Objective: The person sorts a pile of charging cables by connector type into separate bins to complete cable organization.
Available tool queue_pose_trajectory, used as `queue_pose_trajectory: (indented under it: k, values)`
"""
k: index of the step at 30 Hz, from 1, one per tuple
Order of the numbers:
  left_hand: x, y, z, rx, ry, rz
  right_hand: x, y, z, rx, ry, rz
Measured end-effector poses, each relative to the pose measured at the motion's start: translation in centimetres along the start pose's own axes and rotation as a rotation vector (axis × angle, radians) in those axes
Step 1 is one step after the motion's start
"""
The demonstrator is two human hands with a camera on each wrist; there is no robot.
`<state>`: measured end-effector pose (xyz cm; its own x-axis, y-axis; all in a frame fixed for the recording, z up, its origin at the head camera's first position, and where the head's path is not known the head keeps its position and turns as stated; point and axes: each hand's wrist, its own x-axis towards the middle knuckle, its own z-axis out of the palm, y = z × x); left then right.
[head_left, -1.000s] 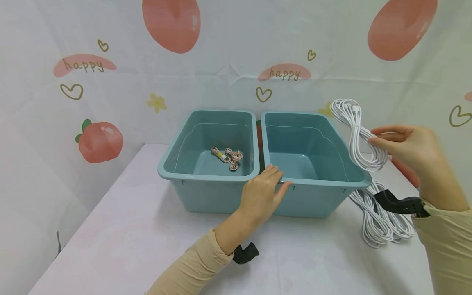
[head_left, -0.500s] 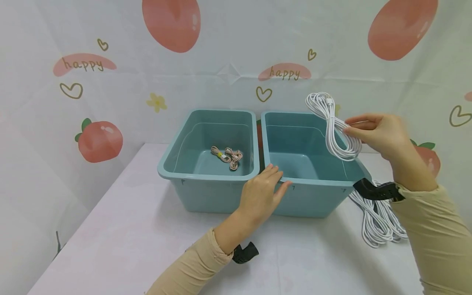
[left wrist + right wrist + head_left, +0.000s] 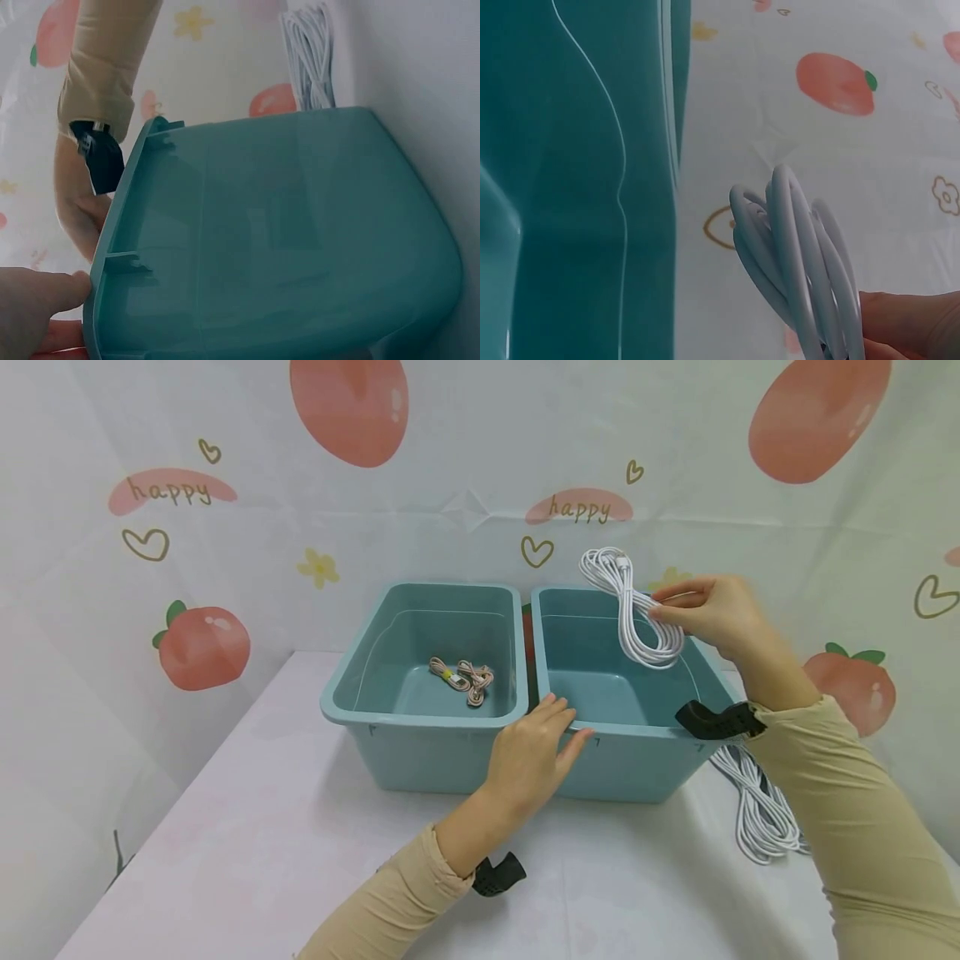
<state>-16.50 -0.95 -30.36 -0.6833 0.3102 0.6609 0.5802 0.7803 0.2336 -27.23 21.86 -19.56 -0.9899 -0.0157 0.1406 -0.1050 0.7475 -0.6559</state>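
Note:
My right hand [image 3: 712, 614] pinches a bundled white cable [image 3: 628, 597] and holds it up over the right blue-green bin [image 3: 622, 764]. In the right wrist view the loops of this white cable [image 3: 799, 270] stand up beside the fingers, against the wall cloth. My left hand [image 3: 528, 756] rests on the front rims where the two bins meet, fingers laid over the edge and thumb along the right bin's rim. In the left bin [image 3: 431, 756] lie two small pinkish cables, one with a yellow tie [image 3: 447, 675], the other a looped bundle [image 3: 476, 681].
More bundled white cables [image 3: 761, 814] lie on the table [image 3: 247, 843] to the right of the bins, partly behind my right forearm. A printed cloth [image 3: 450, 460] hangs close behind the bins.
My right hand has carried the white cable leftward, from beyond the right bin's outer side to above that bin. The left hand and both bins have stayed still.

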Motion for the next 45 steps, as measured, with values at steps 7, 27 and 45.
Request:
queue_pose_trajectory:
  k: [7, 27, 45]
  values:
    - [0.0, 0.0, -0.1, -0.006, 0.006, 0.001, 1.2, -0.8, 1.2, 0.035, -0.034, -0.032]
    - [0.0, 0.1, -0.1, -0.006, -0.003, -0.005, 4.4, -1.0, 4.2, 0.063, -0.159, -0.068]
    - [0.1, 0.1, -0.1, -0.007, -0.014, -0.006, 5.3, -0.7, 6.2, 0.03, -0.24, 0.03]
